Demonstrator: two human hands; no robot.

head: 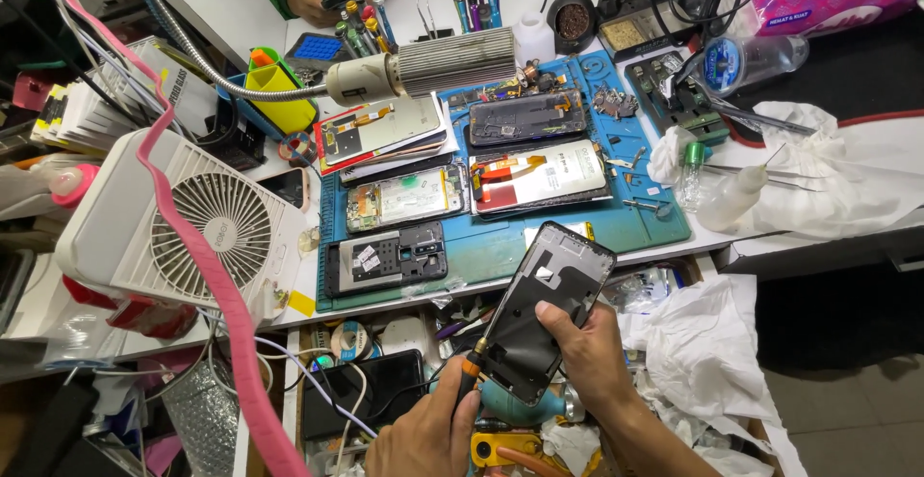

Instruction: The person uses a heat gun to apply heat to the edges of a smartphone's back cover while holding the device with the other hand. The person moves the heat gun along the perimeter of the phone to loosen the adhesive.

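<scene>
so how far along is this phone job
Done: several phones lie opened on the blue mat. In hand: the right hand holds a phone frame while the left hand sets an orange-handled tool at its lower edge. Left: the frame holds no board or screen.

Lower centre of frame: our left hand curled in a fist-like grip; our right hand pinching, thumb extended up-left, forearm running to lower right.
</scene>
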